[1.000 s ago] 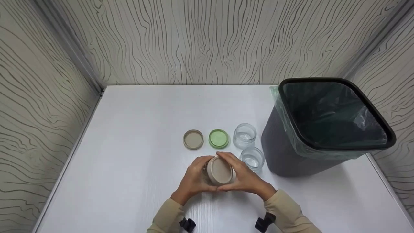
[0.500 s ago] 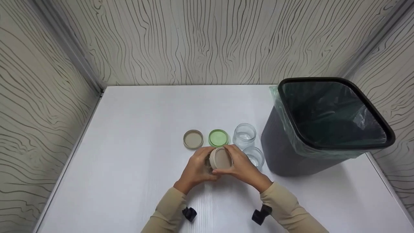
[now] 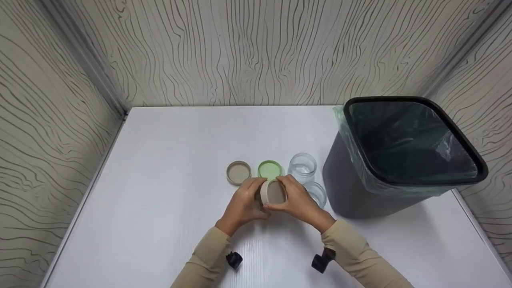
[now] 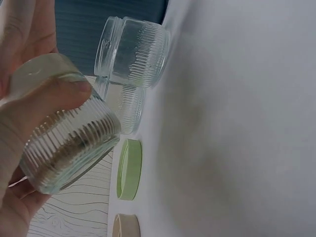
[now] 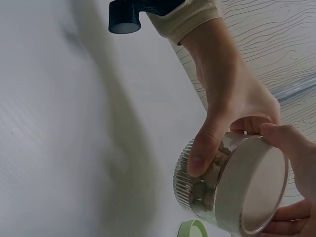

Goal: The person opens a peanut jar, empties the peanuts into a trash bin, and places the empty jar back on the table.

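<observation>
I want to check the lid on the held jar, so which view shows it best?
The right wrist view: the lid is largest there, its flat top turned toward the camera, with the right hand at its edge. The head view shows the top smaller and slanted; the left wrist view shows mainly its side.

Most of the held jar's (image 3: 274, 193) glass disappears behind the left hand (image 3: 242, 205) from above, its dark contents (image 5: 201, 191) too unclear to name! Right of the held jar, the right hand (image 3: 299, 203) masks part of a clear jar (image 3: 317, 193); beyond the held jar, the green lid (image 3: 269, 169) loses its near edge.
</observation>
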Motion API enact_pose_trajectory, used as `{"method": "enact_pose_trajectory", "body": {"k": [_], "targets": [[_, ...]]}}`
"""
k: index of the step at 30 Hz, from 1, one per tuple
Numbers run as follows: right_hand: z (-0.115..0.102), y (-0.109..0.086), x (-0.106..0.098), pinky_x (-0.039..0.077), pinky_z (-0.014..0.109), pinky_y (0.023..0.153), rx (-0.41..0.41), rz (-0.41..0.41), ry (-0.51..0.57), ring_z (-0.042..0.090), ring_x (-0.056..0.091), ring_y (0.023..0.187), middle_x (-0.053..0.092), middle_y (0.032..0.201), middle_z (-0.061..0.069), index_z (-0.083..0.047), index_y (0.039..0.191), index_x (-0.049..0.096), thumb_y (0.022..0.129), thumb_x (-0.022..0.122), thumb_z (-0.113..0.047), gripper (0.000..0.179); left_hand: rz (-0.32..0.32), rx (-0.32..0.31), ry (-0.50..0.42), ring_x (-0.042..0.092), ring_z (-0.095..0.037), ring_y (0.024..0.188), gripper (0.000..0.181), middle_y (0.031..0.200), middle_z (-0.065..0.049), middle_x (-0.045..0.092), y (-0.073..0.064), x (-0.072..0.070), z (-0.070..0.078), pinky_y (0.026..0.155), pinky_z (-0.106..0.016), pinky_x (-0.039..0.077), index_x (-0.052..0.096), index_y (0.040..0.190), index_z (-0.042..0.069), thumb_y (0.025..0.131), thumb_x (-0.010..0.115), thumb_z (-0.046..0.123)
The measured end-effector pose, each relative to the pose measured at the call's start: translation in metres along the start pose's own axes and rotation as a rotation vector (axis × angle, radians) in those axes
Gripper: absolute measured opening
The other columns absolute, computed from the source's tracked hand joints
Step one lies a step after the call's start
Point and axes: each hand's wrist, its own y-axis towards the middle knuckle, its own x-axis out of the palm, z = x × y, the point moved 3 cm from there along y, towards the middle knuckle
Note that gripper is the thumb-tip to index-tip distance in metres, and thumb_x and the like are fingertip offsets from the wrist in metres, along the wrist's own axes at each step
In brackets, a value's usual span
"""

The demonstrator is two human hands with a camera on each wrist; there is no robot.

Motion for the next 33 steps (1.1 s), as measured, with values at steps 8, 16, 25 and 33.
{"method": "enact_pose_trajectory", "body": {"k": [8, 16, 25, 33], "targets": [[0.001, 0.001, -0.004, 0.055, 0.045, 0.092, -0.157, -0.080, 0.024, 0.027, 0.058, 0.110, 0.058, 0.120, 0.014, 0.001, 0.126, 0.052, 0.061, 0.087, -0.020, 0.076, 0.001, 0.023, -0.021, 0.060, -0.021, 0.113, 0.087, 0.120, -0.008, 0.062, 0.001, -0.001, 0.000, 0.099, -0.032, 0.055, 0.055, 0.126, 0.006, 0.051, 0.093, 0.027], [-0.001, 0.001, -0.008, 0.053, 0.046, 0.098, -0.244, -0.140, 0.019, 0.028, 0.054, 0.120, 0.054, 0.130, 0.012, -0.005, 0.131, 0.049, 0.056, 0.086, -0.010, 0.084, -0.010, 0.026, -0.037, 0.060, -0.022, 0.115, 0.091, 0.122, -0.009, 0.061, 0.001, -0.001, 0.000, 0.101, -0.033, 0.054, 0.054, 0.128, 0.006, 0.051, 0.095, 0.029], [0.002, 0.003, -0.001, 0.051, 0.051, 0.098, 0.064, -0.131, 0.053, 0.034, 0.055, 0.115, 0.053, 0.126, 0.023, 0.009, 0.135, 0.042, 0.063, 0.089, -0.033, 0.096, -0.048, -0.006, 0.006, 0.060, -0.022, 0.116, 0.088, 0.122, -0.008, 0.061, 0.002, 0.001, 0.001, 0.101, -0.033, 0.055, 0.053, 0.129, 0.007, 0.054, 0.093, 0.029], [0.005, 0.007, 0.003, 0.052, 0.046, 0.088, 0.187, -0.084, 0.035, 0.030, 0.059, 0.101, 0.060, 0.111, 0.018, 0.006, 0.120, 0.055, 0.065, 0.087, -0.033, 0.074, -0.047, -0.010, 0.042, 0.059, -0.023, 0.115, 0.089, 0.121, -0.009, 0.061, 0.006, 0.004, -0.002, 0.101, -0.034, 0.054, 0.053, 0.129, 0.007, 0.052, 0.094, 0.026]]}}
